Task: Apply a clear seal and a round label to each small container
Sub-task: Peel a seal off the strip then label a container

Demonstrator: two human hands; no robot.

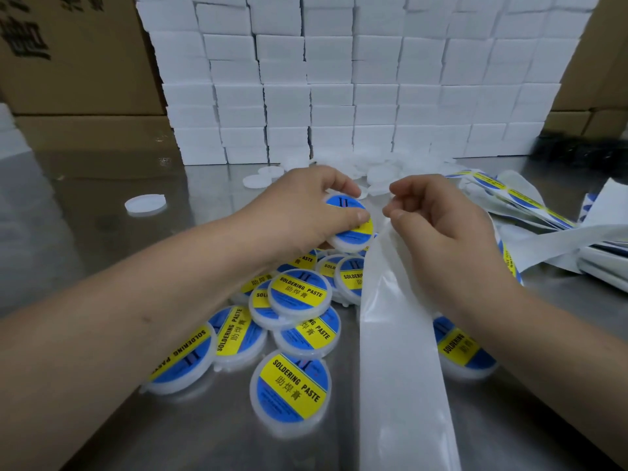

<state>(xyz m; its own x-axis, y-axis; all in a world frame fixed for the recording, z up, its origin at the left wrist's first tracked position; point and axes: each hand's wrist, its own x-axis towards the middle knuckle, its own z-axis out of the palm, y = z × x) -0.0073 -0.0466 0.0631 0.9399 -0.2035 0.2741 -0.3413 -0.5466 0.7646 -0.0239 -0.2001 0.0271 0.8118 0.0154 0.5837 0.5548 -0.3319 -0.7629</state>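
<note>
**Item 1, pile** (pixel 299 300): I log many round containers with blue-and-yellow labels, overlapping on the steel worktop (pixel 102 232). All places below are given from this pile.

**Item 2, container** (pixel 351 229): labelled, raised just above the pile's far edge, face tilted toward me.

**Item 3, left grip** (pixel 302 212): closed around that container, with the thumb on its right rim and the fingers curled over its far rim.

**Item 4, right grip** (pixel 441 232): above the pile's right side, just beside the held container and apart from it. Thumb and forefinger pinch together at the liner's top end. I cannot tell whether a clear seal sits between the tips.

**Item 5, liner** (pixel 397 351): white strip running from under the right grip, across the pile's right side, toward me.

**Item 6, label strips** (pixel 509 198): loosely heaped right of the pile.

**Item 7, lid** (pixel 145 205): white, alone, left of and beyond the pile.

**Item 8, lid heap** (pixel 380 169): beyond the pile.

**Item 9, white boxes** (pixel 339 79): stacked as a wall behind the lid heap, farther from the pile.

**Item 10, cartons** (pixel 74 62): far left of the pile.
</note>
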